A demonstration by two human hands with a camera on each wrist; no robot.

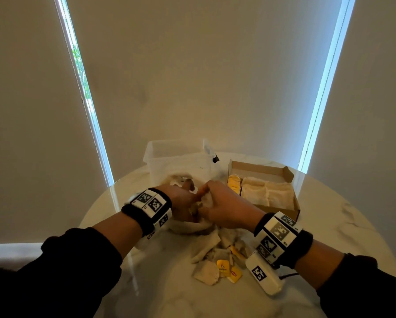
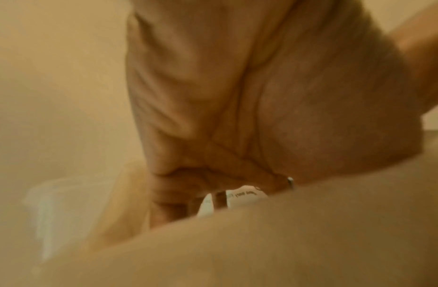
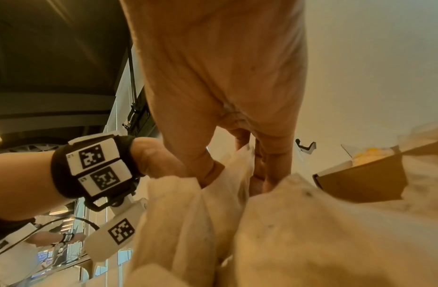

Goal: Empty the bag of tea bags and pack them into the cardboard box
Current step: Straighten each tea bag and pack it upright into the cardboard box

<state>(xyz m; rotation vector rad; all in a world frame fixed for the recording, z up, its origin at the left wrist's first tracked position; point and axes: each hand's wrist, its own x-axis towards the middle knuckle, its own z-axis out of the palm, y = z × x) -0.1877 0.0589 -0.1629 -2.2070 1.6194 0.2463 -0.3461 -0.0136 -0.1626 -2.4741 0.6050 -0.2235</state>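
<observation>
I see my left hand (image 1: 181, 200) and right hand (image 1: 224, 208) meeting over the round white marble table (image 1: 330, 237), both pinching a bunch of pale paper tea bags (image 1: 205, 199). More loose tea bags (image 1: 217, 255) lie heaped just below. The open brown cardboard box (image 1: 284, 174), partly filled, sits just right.

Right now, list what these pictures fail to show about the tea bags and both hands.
- Left hand fingertips: head view, hidden behind the right hand; left wrist view, blurred.
- Contents of the bag: hidden by both hands.
- Count of tea bags on the table: heaped, overlapping.
- Cardboard box near wall: hidden by right wrist.
</observation>
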